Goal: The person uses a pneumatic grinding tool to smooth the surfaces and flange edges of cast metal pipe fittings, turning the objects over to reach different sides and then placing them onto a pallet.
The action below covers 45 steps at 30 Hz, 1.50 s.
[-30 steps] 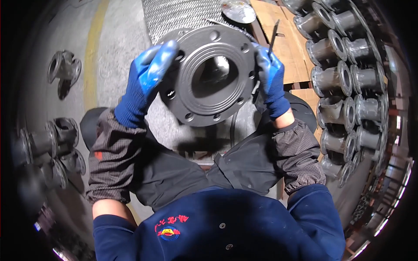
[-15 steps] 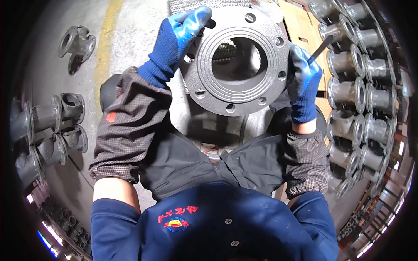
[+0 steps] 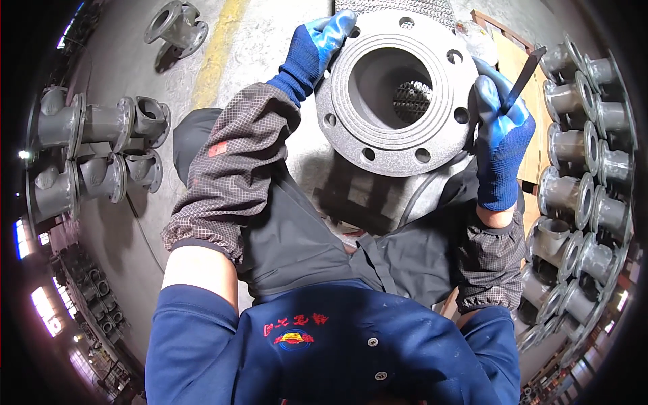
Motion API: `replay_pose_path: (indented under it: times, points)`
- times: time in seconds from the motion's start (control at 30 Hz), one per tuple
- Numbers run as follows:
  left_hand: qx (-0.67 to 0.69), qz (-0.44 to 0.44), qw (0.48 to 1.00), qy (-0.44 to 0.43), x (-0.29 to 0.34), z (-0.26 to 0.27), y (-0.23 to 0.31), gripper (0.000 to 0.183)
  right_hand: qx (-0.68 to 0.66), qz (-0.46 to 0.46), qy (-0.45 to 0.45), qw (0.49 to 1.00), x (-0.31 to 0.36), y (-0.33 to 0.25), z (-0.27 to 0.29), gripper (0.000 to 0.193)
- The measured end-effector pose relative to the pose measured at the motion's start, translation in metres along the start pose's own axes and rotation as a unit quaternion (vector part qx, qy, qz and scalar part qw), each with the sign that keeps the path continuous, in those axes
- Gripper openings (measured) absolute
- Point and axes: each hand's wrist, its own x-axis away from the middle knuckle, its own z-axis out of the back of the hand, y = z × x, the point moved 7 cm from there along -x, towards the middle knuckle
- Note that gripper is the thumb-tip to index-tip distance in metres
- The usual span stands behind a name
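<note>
A large grey flanged pipe fitting faces up in front of me, with bolt holes around its ring and a wide bore in the middle. My left hand, in a blue coated glove, grips the flange's upper left rim, fingers closed around it. On the opposite side my gloved right hand is closed around a dark flat metal bar, which sticks up past the thumb. That hand also rests against the flange's right rim; some of its fingers are hidden. Through the bore a patch of ridged grey surface shows.
Rows of grey flanged pipe fittings stand close on the right, by a wooden board. More fittings are stacked at the left. A lone fitting sits near the yellow floor line. A ridged grey mat lies beyond the flange.
The flange has tilted between my hands, and the ridged patch seen through its bore has moved to the lower right. The whole view has shifted, with surroundings displaced rightward. Both hands keep their holds.
</note>
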Motion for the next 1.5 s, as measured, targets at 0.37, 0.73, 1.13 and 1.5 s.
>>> replay_pose_path:
  times: [0.37, 0.73, 1.13, 1.5]
  points:
    - [-0.22, -0.17, 0.956, -0.093, 0.108, -0.05, 0.117, 0.077, 0.033, -0.01, -0.08, 0.996, 0.012, -0.02, -0.02, 0.028]
    - [-0.255, -0.069, 0.961, -0.084, 0.068, -0.025, 0.061, 0.091, -0.073, -0.084, 0.086, 0.99, -0.021, 0.06, 0.064, 0.039]
    - [-0.152, -0.013, 0.988, -0.007, 0.072, 0.024, 0.03, 0.07, -0.267, -0.335, -0.016, 0.903, 0.064, 0.184, -0.039, 0.029]
    - [-0.001, 0.144, 0.989, 0.018, 0.088, 0.053, 0.0, 0.044, -0.306, -0.464, 0.012, 0.831, 0.032, 0.161, -0.07, 0.035]
